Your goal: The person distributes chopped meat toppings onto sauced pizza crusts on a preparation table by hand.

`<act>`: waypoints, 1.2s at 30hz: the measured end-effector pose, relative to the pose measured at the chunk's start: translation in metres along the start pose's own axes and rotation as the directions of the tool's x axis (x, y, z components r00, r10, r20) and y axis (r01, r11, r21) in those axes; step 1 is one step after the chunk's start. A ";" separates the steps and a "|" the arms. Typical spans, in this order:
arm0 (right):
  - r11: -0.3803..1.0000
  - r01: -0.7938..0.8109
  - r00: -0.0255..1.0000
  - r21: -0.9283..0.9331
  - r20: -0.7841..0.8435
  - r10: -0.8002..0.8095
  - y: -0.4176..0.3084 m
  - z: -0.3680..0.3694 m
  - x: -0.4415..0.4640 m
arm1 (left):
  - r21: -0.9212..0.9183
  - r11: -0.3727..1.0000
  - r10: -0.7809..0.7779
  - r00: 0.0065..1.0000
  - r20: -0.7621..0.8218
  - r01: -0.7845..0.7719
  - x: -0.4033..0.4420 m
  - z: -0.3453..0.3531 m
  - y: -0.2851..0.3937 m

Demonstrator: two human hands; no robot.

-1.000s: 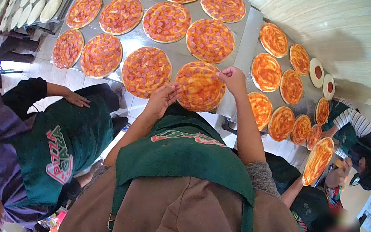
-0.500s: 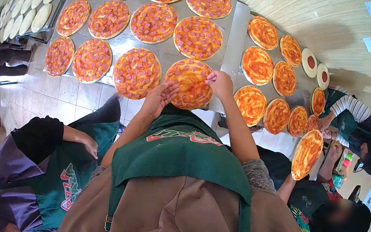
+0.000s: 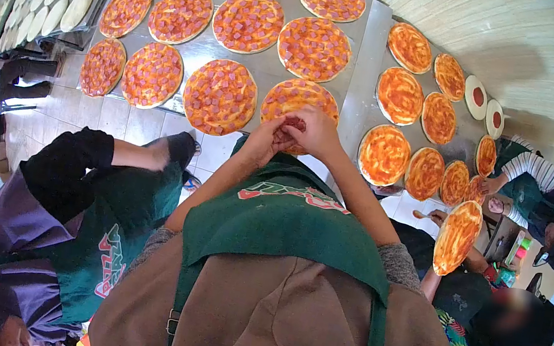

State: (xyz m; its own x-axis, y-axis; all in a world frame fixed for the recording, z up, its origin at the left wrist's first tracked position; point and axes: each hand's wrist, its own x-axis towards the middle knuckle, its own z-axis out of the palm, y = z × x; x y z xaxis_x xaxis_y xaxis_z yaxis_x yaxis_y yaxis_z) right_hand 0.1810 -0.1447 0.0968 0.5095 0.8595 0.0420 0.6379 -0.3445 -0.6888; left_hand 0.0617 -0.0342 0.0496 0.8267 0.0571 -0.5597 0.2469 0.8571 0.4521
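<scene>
My left hand (image 3: 265, 144) is cupped, with small reddish pieces of diced ham (image 3: 293, 125) in it. My right hand (image 3: 317, 134) meets it, its fingers closed at the pieces; exactly how many lie between them I cannot make out. Both hands are over the near edge of a pizza (image 3: 314, 98) topped with sauce and ham dice, and they hide its lower part. Left of it lies another ham-topped pizza (image 3: 220, 97), with further ones in rows behind on the metal table (image 3: 258, 61).
To the right, a second table holds sauced pizzas (image 3: 384, 154) and two bases with a red spot (image 3: 476, 97). A co-worker at right holds up a sauced pizza (image 3: 457, 238) and a spoon (image 3: 421, 215). Another person's arm (image 3: 142, 155) is at left. Pale dough bases (image 3: 78, 7) stand far left.
My right hand has moved left and down from the pizza to meet my left hand, which has turned and closed more. The view has shifted slightly. The left co-worker's arm has swung forward.
</scene>
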 end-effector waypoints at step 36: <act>0.996 -0.081 0.989 -0.034 -0.127 0.076 -0.008 0.012 -0.017 | -0.031 0.999 0.013 0.999 0.029 -0.012 -0.003 -0.004 0.001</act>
State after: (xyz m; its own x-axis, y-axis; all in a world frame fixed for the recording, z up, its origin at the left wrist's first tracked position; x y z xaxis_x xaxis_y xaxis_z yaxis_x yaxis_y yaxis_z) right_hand 0.1603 -0.1521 0.0926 0.6255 0.7760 0.0807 0.6136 -0.4255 -0.6651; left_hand 0.0577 -0.0317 0.0486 0.8442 0.0535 -0.5333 0.2209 0.8719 0.4370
